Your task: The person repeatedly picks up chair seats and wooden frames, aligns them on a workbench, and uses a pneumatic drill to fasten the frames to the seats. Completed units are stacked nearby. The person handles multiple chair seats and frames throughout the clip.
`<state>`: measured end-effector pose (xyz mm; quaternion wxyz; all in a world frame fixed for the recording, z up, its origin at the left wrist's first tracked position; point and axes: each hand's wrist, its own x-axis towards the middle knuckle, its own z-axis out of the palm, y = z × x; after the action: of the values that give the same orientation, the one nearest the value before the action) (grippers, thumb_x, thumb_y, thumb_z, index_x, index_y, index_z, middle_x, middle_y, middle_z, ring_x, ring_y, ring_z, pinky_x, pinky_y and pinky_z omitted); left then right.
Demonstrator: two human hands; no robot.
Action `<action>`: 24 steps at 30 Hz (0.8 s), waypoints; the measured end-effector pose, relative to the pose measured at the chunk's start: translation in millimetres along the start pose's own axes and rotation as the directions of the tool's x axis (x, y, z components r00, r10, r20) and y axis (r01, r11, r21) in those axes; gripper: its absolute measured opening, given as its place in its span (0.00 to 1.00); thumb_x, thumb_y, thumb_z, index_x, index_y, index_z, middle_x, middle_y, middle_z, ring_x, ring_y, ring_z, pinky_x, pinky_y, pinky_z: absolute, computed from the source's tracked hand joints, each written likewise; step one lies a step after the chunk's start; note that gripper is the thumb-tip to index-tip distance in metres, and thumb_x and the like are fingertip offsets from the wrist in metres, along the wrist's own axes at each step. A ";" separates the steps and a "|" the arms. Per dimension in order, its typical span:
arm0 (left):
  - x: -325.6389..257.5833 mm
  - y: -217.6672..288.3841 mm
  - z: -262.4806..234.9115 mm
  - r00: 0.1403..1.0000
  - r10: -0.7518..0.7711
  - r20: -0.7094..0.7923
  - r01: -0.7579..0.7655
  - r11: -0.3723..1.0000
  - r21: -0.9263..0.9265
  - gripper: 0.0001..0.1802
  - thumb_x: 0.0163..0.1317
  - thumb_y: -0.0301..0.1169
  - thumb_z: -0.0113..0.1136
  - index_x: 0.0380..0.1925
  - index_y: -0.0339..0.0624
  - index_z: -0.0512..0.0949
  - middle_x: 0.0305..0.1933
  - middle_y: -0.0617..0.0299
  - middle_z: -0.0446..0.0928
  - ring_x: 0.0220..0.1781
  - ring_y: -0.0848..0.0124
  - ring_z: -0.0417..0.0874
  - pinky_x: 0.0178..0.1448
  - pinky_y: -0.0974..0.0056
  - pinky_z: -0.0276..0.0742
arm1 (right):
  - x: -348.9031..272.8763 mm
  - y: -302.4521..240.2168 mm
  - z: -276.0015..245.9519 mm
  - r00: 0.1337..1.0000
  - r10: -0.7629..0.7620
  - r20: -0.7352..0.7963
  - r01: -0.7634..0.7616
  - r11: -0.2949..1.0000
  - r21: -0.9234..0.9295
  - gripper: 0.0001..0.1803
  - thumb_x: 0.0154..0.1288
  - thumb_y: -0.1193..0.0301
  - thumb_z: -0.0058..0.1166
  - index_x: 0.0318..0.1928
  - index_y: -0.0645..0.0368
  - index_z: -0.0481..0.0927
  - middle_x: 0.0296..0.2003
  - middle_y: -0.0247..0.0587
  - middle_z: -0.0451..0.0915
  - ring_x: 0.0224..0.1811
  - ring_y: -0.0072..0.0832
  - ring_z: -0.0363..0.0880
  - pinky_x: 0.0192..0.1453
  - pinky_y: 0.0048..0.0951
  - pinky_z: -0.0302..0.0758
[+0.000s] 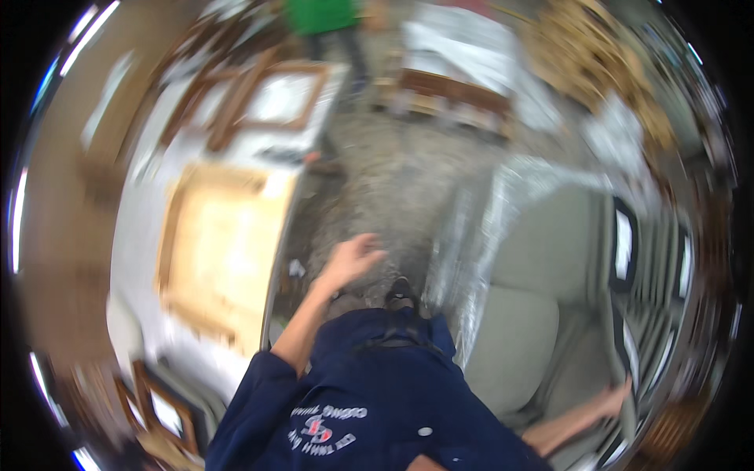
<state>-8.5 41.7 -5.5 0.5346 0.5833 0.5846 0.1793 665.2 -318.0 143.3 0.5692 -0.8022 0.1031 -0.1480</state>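
Observation:
My left hand (352,261) hangs over the concrete floor between the two work surfaces, holding nothing, its fingers loosely apart. At the right, my right hand (609,403) reaches into a row of grey upholstered pads with dark edging. Its blurred fingers close at the edge of one upright grey padded panel (624,345). Other grey pads (514,345) lie flat beside it, nearer the middle. Several more stand on edge in a row to the right of that panel.
A pale table (141,228) on the left bears a light wooden tray-like piece (224,243) and brown wooden frames (283,94). Clear plastic wrap (487,235) covers the pads' left side. Farther off are a person in green (320,16), a plastic-covered stack (459,51) and piled wooden parts (589,55).

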 end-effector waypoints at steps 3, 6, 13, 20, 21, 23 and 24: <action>-11.4 -9.9 17.4 0.989 0.115 0.090 -0.100 0.982 -0.158 0.31 0.65 0.45 0.66 0.61 0.36 0.76 0.55 0.50 0.84 0.56 0.60 0.85 0.61 0.58 0.80 | 5.0 -53.8 36.1 0.967 0.006 0.254 -0.058 0.978 0.200 0.32 0.54 0.65 0.72 0.53 0.76 0.77 0.48 0.52 0.82 0.48 0.42 0.83 0.54 0.40 0.86; -27.0 -28.1 33.0 0.982 0.114 0.153 -0.076 0.969 -0.234 0.33 0.61 0.50 0.67 0.57 0.33 0.78 0.51 0.49 0.85 0.54 0.56 0.86 0.59 0.58 0.79 | -42.3 -101.4 86.2 0.849 -0.055 0.526 -0.043 0.984 0.172 0.32 0.55 0.65 0.71 0.54 0.76 0.77 0.49 0.51 0.82 0.50 0.42 0.82 0.56 0.41 0.84; -86.8 -65.6 2.1 0.936 0.150 0.319 0.095 0.764 -0.638 0.43 0.65 0.63 0.58 0.63 0.34 0.75 0.61 0.45 0.79 0.62 0.56 0.81 0.62 0.56 0.78 | -319.0 -207.8 122.6 0.182 -0.069 0.981 -0.051 0.996 0.079 0.31 0.61 0.66 0.64 0.60 0.72 0.73 0.54 0.47 0.80 0.56 0.40 0.80 0.63 0.42 0.75; -163.2 -50.6 -117.3 0.947 -0.196 -0.254 -0.189 0.299 -0.935 0.39 0.70 0.61 0.55 0.56 0.30 0.77 0.49 0.50 0.83 0.50 0.66 0.84 0.54 0.61 0.79 | -648.5 -184.3 92.2 -0.278 -0.002 0.961 -0.011 1.000 -0.002 0.29 0.60 0.67 0.65 0.60 0.67 0.76 0.53 0.44 0.81 0.56 0.37 0.79 0.66 0.40 0.74; -174.0 -60.0 -141.3 0.884 -0.257 -0.390 -0.272 0.396 -0.877 0.36 0.71 0.59 0.56 0.53 0.31 0.79 0.45 0.53 0.83 0.46 0.68 0.84 0.51 0.63 0.80 | -686.5 -168.8 81.3 -0.385 0.006 0.923 0.001 1.000 -0.006 0.25 0.60 0.68 0.64 0.57 0.66 0.78 0.51 0.43 0.82 0.56 0.35 0.79 0.65 0.39 0.74; -208.5 -87.9 -175.5 0.636 -0.516 -0.574 -0.447 0.361 -0.819 0.27 0.72 0.49 0.58 0.49 0.32 0.80 0.41 0.57 0.83 0.42 0.70 0.83 0.48 0.63 0.80 | -752.7 -131.0 57.8 -0.498 0.063 0.865 0.020 0.998 -0.061 0.24 0.60 0.70 0.67 0.55 0.65 0.79 0.50 0.41 0.82 0.54 0.32 0.80 0.63 0.38 0.76; -226.3 -108.1 -191.6 0.541 -0.530 -0.653 -0.590 0.315 -0.744 0.24 0.72 0.44 0.59 0.49 0.29 0.79 0.43 0.55 0.83 0.42 0.70 0.83 0.46 0.61 0.80 | -781.1 -111.3 44.7 -0.569 0.072 0.819 0.019 0.997 -0.074 0.23 0.61 0.70 0.68 0.55 0.64 0.79 0.50 0.42 0.82 0.53 0.31 0.80 0.63 0.37 0.76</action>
<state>-278.4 -104.3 68.3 0.4071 -0.0036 0.5205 0.7506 -49.6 19.0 140.7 0.3387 -0.5145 -0.4294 0.6604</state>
